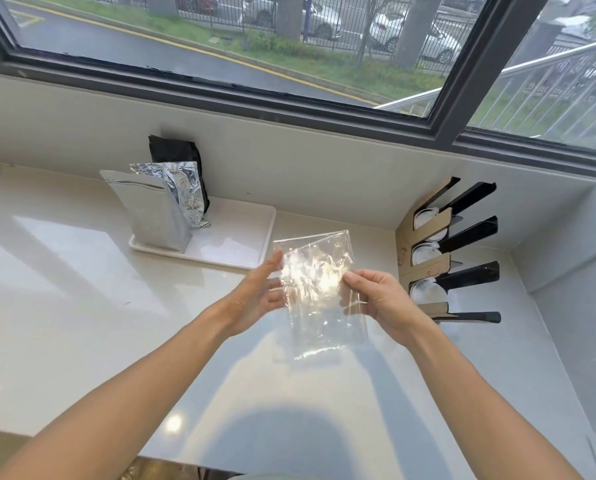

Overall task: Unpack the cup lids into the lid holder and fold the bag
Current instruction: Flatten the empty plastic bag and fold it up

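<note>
Bag: a clear, crinkled plastic bag (319,292) is held up above the pale glossy desk (82,306), between the two hands and in front of the white tray; it looks empty, and its upper part appears doubled over at a slant, so a first fold is judged to be under way.
Far left: two foil pouches, a silver one (158,213) in front and a black one (182,157) behind, are stood on the flat white rectangular tray (241,244); they are not touched.
Left hand: the left hand (255,299) is laid against the bag's left edge with its fingers (272,263) straight and held together, thumb side up; nothing is gripped by it, the film is only steadied.
Right hand: the right hand (376,299) is closed on the bag's right edge, the film being pinched between thumb and curled fingers (353,280).
Lid holder: a cardboard-and-black-plastic slotted lid holder (445,251) is set on the desk against the right wall, just beside the right hand; pale round cup lids (424,292) are seen in three of its slots.
Done: unpacking is judged finished, since no lids are seen in the bag or loose on the desk.
Left: the folding is to be completed and the bag flattened and put down.
</note>
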